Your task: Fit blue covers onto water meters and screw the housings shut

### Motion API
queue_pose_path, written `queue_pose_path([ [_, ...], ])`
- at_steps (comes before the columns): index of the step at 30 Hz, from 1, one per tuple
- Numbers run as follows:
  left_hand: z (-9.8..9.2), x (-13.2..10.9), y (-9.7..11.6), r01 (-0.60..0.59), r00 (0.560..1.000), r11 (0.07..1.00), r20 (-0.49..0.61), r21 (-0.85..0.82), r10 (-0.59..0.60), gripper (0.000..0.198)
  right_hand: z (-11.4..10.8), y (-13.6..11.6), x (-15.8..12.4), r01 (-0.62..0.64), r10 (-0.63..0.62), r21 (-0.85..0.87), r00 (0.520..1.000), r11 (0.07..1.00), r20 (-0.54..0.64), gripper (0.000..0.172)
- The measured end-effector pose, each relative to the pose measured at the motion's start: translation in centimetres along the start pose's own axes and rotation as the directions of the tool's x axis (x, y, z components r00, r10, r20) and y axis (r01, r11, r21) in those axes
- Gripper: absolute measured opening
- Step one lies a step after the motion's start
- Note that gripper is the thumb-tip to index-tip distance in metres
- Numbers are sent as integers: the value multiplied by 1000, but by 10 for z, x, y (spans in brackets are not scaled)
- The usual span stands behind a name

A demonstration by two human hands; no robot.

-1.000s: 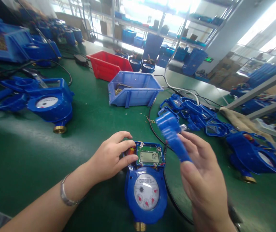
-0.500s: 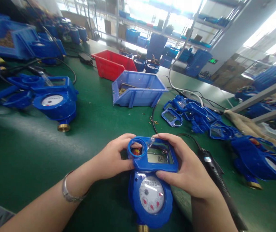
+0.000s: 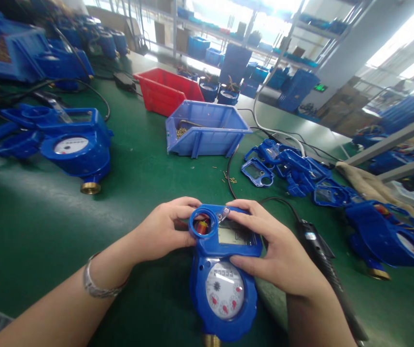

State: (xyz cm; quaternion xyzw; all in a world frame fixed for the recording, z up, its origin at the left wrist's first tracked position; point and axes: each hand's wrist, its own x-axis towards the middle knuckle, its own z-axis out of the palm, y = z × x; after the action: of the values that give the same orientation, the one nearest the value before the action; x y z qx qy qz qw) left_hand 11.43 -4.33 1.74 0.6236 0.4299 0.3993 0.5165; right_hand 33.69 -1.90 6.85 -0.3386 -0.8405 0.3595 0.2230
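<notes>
A blue water meter point(image 3: 225, 291) with a white round dial lies in front of me, its brass fitting toward me. On its upper part sits a blue cover point(image 3: 210, 248) with a round opening and a display window. My left hand point(image 3: 163, 229) is closed on the cover's left side, thumb and fingers beside the round opening; red and yellow parts show inside. My right hand point(image 3: 279, 246) grips the right side, its thumb at the lower edge and its fingers across the display window, partly hiding the digits. A small clear flap point(image 3: 223, 214) stands up between the two openings.
Ahead are a blue bin point(image 3: 209, 130) of small brass screws and a red bin point(image 3: 169, 90). Loose screws point(image 3: 230, 178) lie nearer. Blue covers point(image 3: 294, 168), a black corded tool point(image 3: 317, 253) and another meter point(image 3: 391, 236) are at right. A meter point(image 3: 76, 147) stands left.
My left fingertips have left the round opening for its outer side. My right fingers have slid left over the display window. The cover and meter have shifted slightly left in view.
</notes>
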Motion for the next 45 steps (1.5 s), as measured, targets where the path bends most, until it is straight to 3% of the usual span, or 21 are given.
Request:
queue_pose_path([
  [7,-14,1,6,-16,983,997,183,-75,30,24,0,-4,2,5,-5,-35,1000,999,4,50],
  [16,-6,-1,8,198,980,932,74,-303,-185,25,0,1,2,-31,32,-23,999,999,35,51],
  [20,-15,-2,6,280,948,860,-15,-427,-316,24,1,0,1,-46,47,-27,997,999,57,50],
  [23,-20,-4,5,288,940,853,-44,-435,-339,29,0,0,0,-66,68,-29,996,997,56,50],
  [29,2,-6,1,297,955,909,61,-293,-292,71,1,0,-2,-86,86,-8,995,996,40,49],
  [32,18,-6,1,325,946,890,118,-318,-303,66,1,-1,-2,-104,104,-7,993,995,47,48],
  [35,27,-6,2,347,937,867,83,-357,-340,66,-1,-2,-2,-123,123,-2,989,992,77,49],
  [39,28,-5,3,389,917,831,88,-396,-388,68,-4,-2,-1,-150,153,-38,982,988,111,49],
  [45,27,-3,3,371,926,809,111,-455,-362,66,-4,-1,-3,-103,108,-64,991,993,77,49],
])
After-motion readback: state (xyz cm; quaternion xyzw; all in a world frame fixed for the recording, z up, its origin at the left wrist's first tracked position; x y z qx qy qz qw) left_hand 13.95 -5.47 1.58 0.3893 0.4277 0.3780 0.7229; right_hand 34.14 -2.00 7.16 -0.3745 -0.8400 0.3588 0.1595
